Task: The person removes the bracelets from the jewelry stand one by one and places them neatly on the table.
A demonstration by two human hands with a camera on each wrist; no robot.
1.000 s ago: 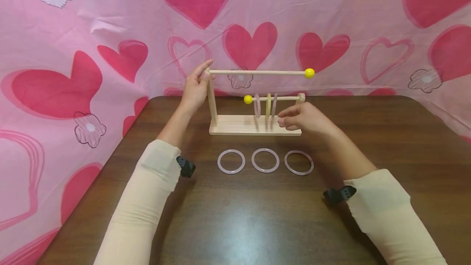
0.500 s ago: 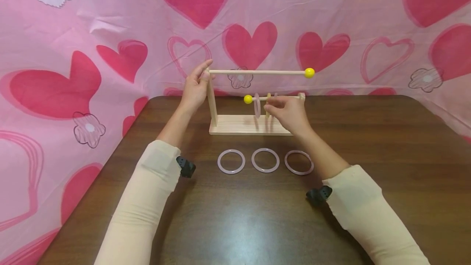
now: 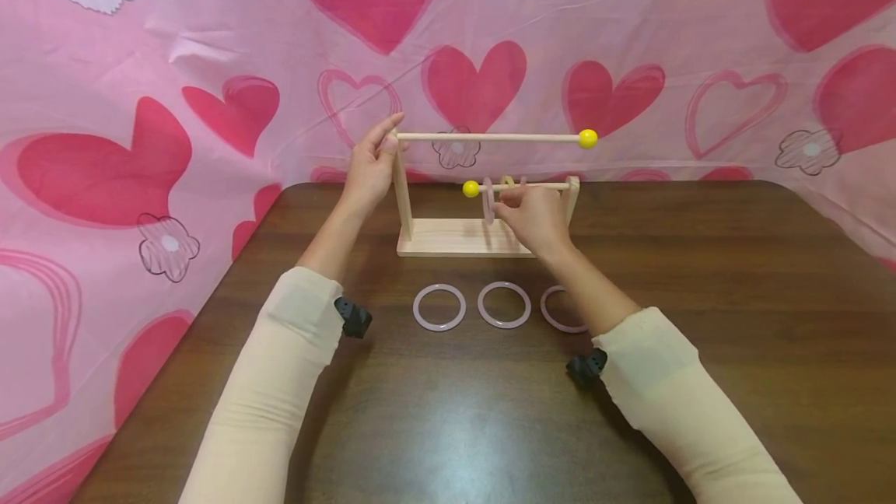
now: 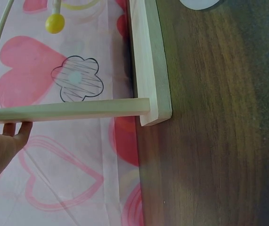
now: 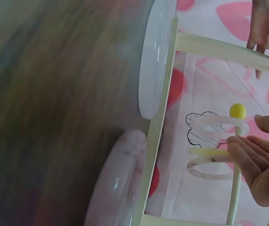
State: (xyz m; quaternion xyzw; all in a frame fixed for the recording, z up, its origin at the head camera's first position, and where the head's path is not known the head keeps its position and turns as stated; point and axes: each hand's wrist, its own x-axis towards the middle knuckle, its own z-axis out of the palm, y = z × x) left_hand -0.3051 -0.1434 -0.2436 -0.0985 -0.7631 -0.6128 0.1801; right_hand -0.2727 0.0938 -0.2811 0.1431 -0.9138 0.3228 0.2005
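A wooden ring stand (image 3: 448, 236) has two horizontal rods tipped with yellow balls. My left hand (image 3: 373, 162) grips the top of its left post, with the thumb on the near side. On the lower rod (image 3: 553, 186) hang a pale pink ring (image 3: 488, 202) by the ball, a yellow ring (image 5: 209, 151) and a mauve ring (image 5: 209, 175). My right hand (image 3: 535, 216) is at these rings. In the right wrist view its thumb and fingers stand apart around the rod, on either side of the pink ring. In the head view it partly hides the yellow and mauve rings.
Three light purple rings lie in a row on the brown table before the stand: a left ring (image 3: 439, 307), a middle ring (image 3: 504, 305) and a right ring (image 3: 560, 309) partly covered by my right forearm. The upper rod (image 3: 490, 138) carries no rings. A pink heart-print cloth (image 3: 294, 37) hangs behind.
My right hand has moved left and up from beside the mauve ring, past the yellow ring, to the pink ring near the ball. My left hand has stayed on the post.
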